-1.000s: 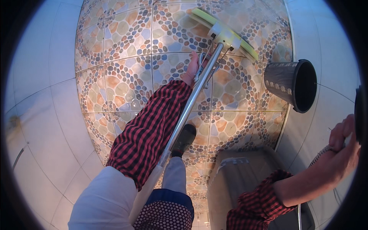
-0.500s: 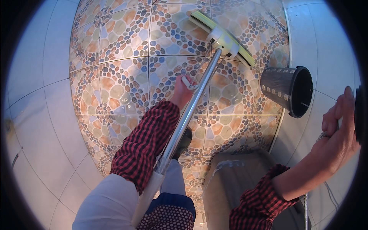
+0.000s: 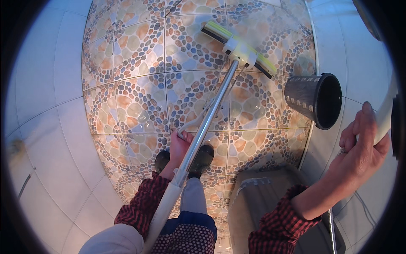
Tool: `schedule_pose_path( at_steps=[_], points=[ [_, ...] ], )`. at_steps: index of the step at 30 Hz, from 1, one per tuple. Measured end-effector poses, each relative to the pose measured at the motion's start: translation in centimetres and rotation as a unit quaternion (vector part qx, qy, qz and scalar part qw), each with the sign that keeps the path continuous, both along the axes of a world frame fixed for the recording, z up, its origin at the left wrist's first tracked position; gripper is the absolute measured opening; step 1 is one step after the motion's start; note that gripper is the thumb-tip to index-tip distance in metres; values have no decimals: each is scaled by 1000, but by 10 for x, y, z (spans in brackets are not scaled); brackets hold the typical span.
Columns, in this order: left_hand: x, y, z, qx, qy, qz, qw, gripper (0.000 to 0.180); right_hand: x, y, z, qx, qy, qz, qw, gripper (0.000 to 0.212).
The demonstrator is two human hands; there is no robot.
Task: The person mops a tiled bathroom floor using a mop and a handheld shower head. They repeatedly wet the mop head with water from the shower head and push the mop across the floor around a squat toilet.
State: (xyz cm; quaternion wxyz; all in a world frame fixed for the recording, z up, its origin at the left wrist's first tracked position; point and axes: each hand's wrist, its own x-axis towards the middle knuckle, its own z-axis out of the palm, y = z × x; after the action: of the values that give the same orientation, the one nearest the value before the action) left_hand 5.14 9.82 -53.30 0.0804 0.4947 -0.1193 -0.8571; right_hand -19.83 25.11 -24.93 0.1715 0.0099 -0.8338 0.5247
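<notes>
My left hand [image 3: 179, 148] grips the metal pole [image 3: 211, 114] of a floor squeegee. Its white and yellow-green head [image 3: 241, 48] rests on the wet pebble-patterned floor tiles [image 3: 139, 93] ahead of me. My right hand [image 3: 361, 152] is raised at the right and curled around a white curved edge [image 3: 385, 114] on the wall side. Both sleeves are red and black check. My two dark shoes [image 3: 201, 158] stand on the tiles under the pole.
A dark perforated bin [image 3: 315, 99] lies on its side against the right wall. A grey closed toilet lid [image 3: 262, 199] sits below it. White wall tiles [image 3: 38, 106] enclose the floor on the left and right.
The squeegee head has slid nearer and my left hand has drawn back along the pole toward my body. My right hand has risen and closed on the white edge.
</notes>
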Motion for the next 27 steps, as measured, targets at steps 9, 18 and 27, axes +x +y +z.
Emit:
schedule_pose_path(
  at_steps=[9, 18, 27],
  points=[
    [1, -3, 9, -25, -18, -41, 999, 41, 2, -11, 25, 17, -1, -97, 995, 19],
    [2, -17, 1, -8, -7, -112, 994, 43, 17, 28, 31, 27, -65, -159, 985, 25],
    [-21, -26, -16, 12, -15, -146, 989, 49, 26, 50, 34, 26, -54, -194, 979, 24]
  ],
)
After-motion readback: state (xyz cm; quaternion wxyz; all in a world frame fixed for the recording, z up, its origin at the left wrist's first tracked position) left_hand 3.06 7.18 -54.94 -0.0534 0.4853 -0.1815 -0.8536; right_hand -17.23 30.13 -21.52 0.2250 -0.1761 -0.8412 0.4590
